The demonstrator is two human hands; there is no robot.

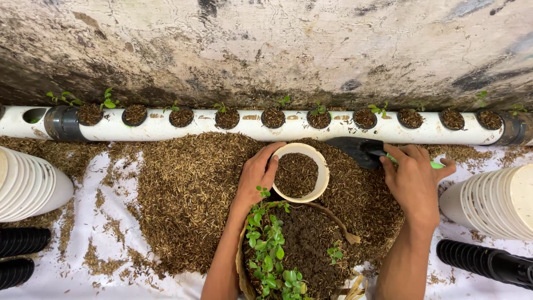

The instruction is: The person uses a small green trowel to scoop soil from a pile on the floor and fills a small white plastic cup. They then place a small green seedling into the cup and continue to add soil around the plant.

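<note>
- Nearest me, at the near edge of the white sheet (111, 222) spread on the floor, sits a woven basket (242, 272) of dark crumbly soil with small green seedlings (269, 250) along its left side.
- My left hand (256, 178) has its grip closed around the rim of a cream plastic cup (300, 172); the cup is round, smooth-walled and about full of brown husk mix.
- My right hand (413, 180) has its grip closed on the green handle of a black trowel (355, 150), whose blade lies on the heap just right of the cup.
- The husk heap (189, 189) is dry, flaky and straw-brown, spread across the middle of the sheet.
- Stacks of cream cups (28, 186) lie at the left and right edges, with black ribbed net pots (22, 241) nearer me, so I judge many cups are left to fill.
- Farthest, along the stained wall (266, 50), a white pipe (277, 129) has round holes already holding filled pots, several with tiny sprouts.
</note>
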